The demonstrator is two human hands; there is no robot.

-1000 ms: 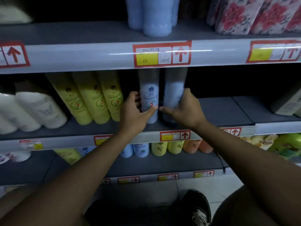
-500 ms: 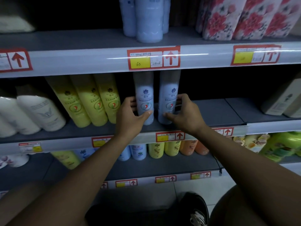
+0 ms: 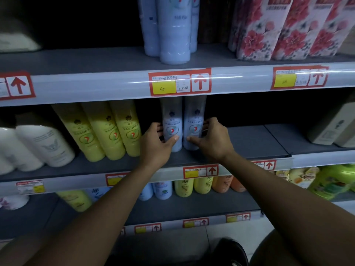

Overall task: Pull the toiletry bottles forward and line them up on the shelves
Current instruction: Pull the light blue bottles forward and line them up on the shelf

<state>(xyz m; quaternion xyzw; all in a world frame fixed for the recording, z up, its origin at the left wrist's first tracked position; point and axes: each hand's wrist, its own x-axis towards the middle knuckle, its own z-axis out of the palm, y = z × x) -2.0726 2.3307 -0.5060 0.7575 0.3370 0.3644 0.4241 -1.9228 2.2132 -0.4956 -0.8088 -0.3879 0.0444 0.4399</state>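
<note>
Two pale blue toiletry bottles stand side by side on the middle shelf [image 3: 249,143]. My left hand [image 3: 155,143] grips the left blue bottle [image 3: 172,116], thumb across its front and fingers behind its left side. My right hand [image 3: 212,140] grips the right blue bottle [image 3: 194,114], thumb on its front and fingers curled round its right side. Both bottles are upright and almost touch. Their tops are hidden behind the upper shelf's price rail.
Three yellow bottles [image 3: 107,131] and white bottles [image 3: 44,144] stand to the left on the same shelf. A pale box [image 3: 332,125] sits far right. Blue bottles [image 3: 172,27] and floral packs [image 3: 288,25] fill the top shelf. Small bottles [image 3: 184,187] line the shelf below.
Both hands have closed round the two blue bottles, and the right bottle has turned so its label faces front. The view has shifted so the shelves appear a little lower.
</note>
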